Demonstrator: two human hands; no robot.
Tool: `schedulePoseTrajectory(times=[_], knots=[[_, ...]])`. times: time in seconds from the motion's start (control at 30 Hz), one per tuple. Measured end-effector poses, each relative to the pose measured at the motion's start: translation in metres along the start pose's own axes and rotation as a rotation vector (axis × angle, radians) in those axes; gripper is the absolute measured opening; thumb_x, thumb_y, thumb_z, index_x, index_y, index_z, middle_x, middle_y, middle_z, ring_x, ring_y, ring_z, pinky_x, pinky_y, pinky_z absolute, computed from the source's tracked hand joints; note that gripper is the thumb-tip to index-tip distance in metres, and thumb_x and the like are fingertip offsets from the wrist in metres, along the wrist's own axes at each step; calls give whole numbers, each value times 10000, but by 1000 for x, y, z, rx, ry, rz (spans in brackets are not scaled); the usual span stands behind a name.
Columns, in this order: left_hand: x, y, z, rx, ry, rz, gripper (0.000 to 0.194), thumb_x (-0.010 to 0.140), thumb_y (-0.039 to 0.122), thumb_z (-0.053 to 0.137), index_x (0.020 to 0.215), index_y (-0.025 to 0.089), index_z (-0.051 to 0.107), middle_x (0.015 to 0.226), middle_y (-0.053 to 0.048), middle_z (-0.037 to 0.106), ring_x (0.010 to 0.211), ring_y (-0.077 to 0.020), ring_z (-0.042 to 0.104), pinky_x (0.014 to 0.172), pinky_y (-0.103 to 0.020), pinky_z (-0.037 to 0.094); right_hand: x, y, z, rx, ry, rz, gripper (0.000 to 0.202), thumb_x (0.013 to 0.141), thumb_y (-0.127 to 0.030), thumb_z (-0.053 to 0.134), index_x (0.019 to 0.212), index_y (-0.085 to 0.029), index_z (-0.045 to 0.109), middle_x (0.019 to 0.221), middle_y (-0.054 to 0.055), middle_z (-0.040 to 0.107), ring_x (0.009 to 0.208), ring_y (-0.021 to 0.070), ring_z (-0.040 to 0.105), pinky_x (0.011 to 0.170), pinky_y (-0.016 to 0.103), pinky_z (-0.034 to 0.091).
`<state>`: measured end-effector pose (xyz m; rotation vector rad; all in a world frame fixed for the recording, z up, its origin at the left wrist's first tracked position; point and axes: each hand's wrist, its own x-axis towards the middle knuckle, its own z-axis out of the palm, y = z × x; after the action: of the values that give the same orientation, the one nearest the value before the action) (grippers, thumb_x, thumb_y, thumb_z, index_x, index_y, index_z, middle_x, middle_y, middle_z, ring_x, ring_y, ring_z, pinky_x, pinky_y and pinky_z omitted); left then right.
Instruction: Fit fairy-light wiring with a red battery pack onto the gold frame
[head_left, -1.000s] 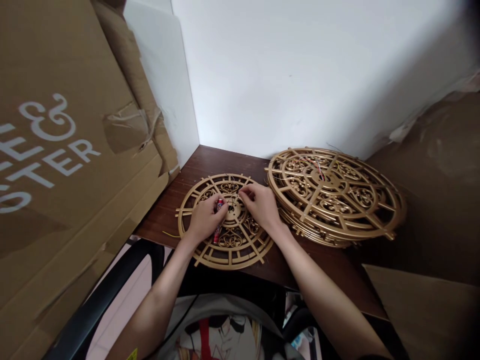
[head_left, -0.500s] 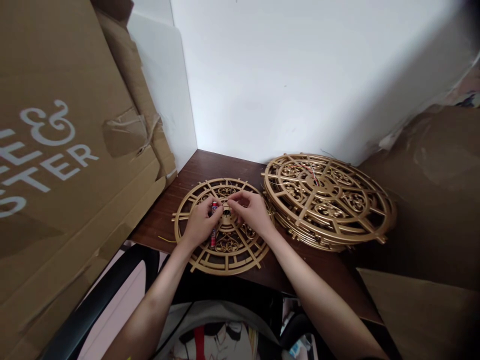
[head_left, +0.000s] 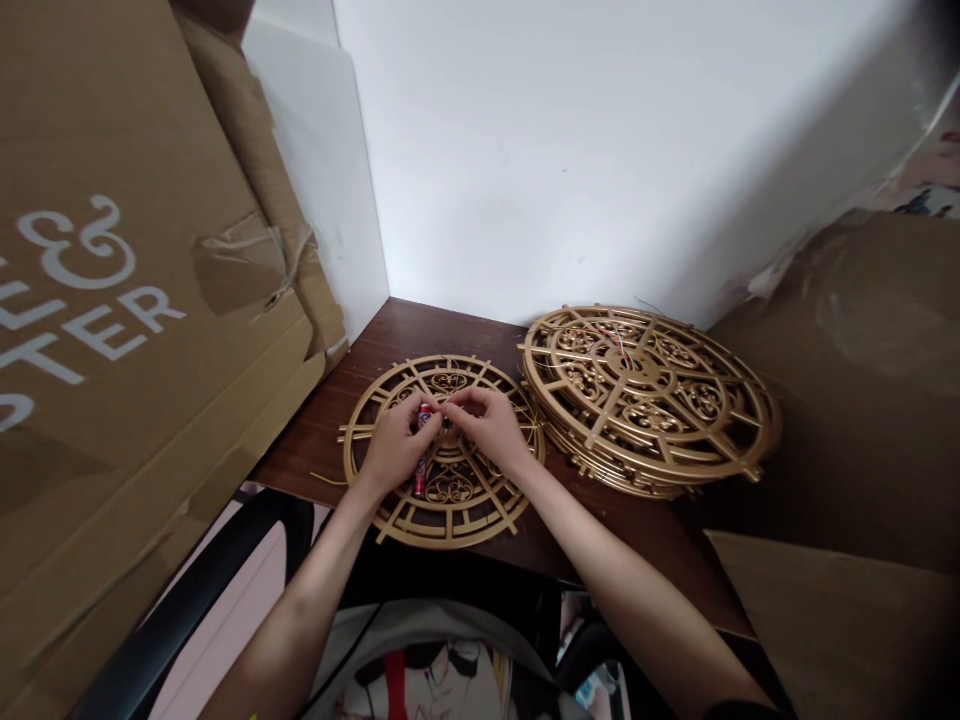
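A round gold openwork disc (head_left: pixel 450 525) lies flat on the dark brown table. Over its centre, my left hand (head_left: pixel 395 440) is closed around a slim red printed cylinder (head_left: pixel 419 480), which stands out above and below the fingers; its exact kind is unclear. My right hand (head_left: pixel 491 425) is closed in a pinch, thumb and forefinger meeting the left fingertips. Whatever sits between the right fingers is too small to make out. Thin yellowish wire strands (head_left: pixel 534 432) show at the disc's right side.
To the right is a stack of similar gold discs (head_left: pixel 652 400) with coloured wires on top. A large cardboard box (head_left: pixel 150 420) rises on the left, another cardboard piece (head_left: pixel 832 600) at lower right. A white wall (head_left: pixel 585 170) stands behind the table (head_left: pixel 382 330). A yellow wire (head_left: pixel 327 479) lies at the left.
My right hand has come in to the left, and its fingertips now meet those of my left hand. The red cylinder is still in my left hand. The view has shifted slightly.
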<state>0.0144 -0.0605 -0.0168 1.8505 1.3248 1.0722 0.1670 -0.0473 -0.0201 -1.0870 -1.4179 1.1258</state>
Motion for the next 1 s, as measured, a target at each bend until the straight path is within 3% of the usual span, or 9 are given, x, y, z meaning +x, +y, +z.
schedulePoseTrajectory(times=[0.3,0.53,0.8,1.0], knots=[[1,1,0,-18,41,-10,157,825,315,540,791,172,596,689,7,586,631,-143,518,626,-256,395,0,-2,1,72,33,62,147,705,-304,659,725,-165,616,555,-20,617,483,108,558,454,197,395],[1,0,0,-65,48,-19,163,822,330,561,795,174,601,681,11,582,620,-134,514,598,-240,395,0,-5,4,205,24,108,164,688,-305,650,700,-178,545,641,11,678,488,132,618,368,188,377],[-1,5,-2,-255,53,-68,120,816,293,577,789,176,585,595,38,540,531,-116,496,534,-229,387,-3,-1,4,127,-37,44,153,701,-292,675,768,-162,631,593,-18,629,504,105,588,469,196,472],[-3,4,-3,-256,71,-62,127,822,301,575,808,176,590,629,25,564,552,-121,508,535,-232,389,-5,-2,8,177,-63,55,191,723,-336,681,790,-171,614,664,2,661,583,134,638,468,203,485]])
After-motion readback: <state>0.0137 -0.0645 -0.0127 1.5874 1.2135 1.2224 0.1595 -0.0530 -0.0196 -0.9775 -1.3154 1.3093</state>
